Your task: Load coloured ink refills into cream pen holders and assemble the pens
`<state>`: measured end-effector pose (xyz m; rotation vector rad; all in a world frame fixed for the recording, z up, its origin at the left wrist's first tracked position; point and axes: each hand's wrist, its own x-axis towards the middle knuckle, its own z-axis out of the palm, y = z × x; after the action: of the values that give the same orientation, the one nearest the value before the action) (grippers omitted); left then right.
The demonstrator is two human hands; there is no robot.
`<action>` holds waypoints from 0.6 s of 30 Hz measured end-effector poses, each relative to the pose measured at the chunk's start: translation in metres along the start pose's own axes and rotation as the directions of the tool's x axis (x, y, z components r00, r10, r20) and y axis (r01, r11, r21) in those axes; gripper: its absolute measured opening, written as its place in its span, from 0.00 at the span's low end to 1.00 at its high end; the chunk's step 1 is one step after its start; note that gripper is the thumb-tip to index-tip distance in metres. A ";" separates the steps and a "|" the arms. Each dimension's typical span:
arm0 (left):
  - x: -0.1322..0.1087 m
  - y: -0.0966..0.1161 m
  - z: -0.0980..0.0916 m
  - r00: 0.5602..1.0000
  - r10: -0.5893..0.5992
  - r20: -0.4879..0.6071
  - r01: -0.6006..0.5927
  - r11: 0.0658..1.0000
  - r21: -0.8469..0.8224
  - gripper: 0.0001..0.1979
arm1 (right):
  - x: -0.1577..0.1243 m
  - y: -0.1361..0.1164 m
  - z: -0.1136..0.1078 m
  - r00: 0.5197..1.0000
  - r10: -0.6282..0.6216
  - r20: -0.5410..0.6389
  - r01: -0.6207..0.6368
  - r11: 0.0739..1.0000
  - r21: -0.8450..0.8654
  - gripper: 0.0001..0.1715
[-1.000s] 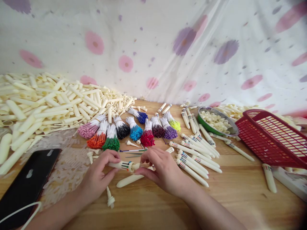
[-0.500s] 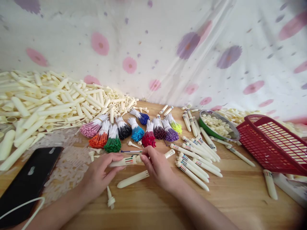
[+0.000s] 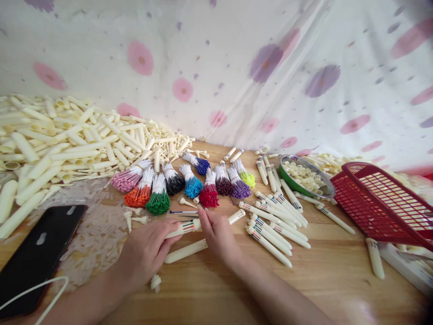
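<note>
My left hand (image 3: 149, 246) is closed around a cream multicolour pen (image 3: 186, 227), with coloured sliders showing past the fingertips. The pen lies roughly level above the table. At its right end my right hand (image 3: 218, 232) is closed, thumb and fingers pinching there; its fingers hide that tip. Below both hands, a long cream pen barrel (image 3: 186, 251) rests on the wood, partly covered by the right hand. Just beyond are a thin blue-tipped refill (image 3: 182, 212) and a small cream plunger-like part (image 3: 187, 202). Another small cream part (image 3: 155, 282) lies beside my left wrist.
Bundled coloured refills (image 3: 158, 198) stand behind the hands. Cream barrels (image 3: 74, 135) are heaped at left, near a black phone (image 3: 40, 253) and clear plastic bits (image 3: 88, 239). To the right are multicolour pens (image 3: 270, 246), a green-sided bowl (image 3: 287, 178) and a red basket (image 3: 355, 221).
My left hand has shifted slightly right and its fingers cover more of the pen. The right hand's fingers have turned more upright at the pen's end.
</note>
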<state>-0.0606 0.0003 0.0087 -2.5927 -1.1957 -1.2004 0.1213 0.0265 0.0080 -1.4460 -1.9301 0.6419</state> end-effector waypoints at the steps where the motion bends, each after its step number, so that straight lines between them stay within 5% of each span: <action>1: 0.003 0.002 -0.001 1.000 0.019 -0.002 -0.019 0.999 0.030 0.08 | 0.000 0.000 0.001 0.999 0.030 0.011 -0.030 1.000 0.000 0.25; 6: 0.008 0.005 -0.002 0.999 0.032 0.026 -0.034 0.996 0.078 0.09 | 0.001 -0.002 0.001 0.996 0.084 0.044 -0.083 0.996 -0.029 0.25; 10: 0.003 0.005 -0.003 0.953 -0.225 0.204 0.258 0.954 -0.151 0.06 | 0.001 -0.002 -0.001 0.995 -0.085 0.047 0.088 0.993 -0.072 0.25; 14: 0.003 0.007 -0.002 0.695 -0.469 0.545 0.700 0.616 -0.362 0.06 | 0.003 0.001 -0.003 0.977 -0.200 0.072 0.205 0.977 -0.062 0.25; 18: 0.013 0.010 -0.004 0.382 -0.375 0.845 0.906 -0.028 -0.422 0.15 | 0.008 0.000 -0.010 0.963 -0.231 0.137 0.226 0.973 0.048 0.24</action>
<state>-0.0514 0.0003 0.0227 -3.1067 -3.1390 -1.6728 0.1270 0.0346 0.0160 -1.1614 -2.1464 0.6795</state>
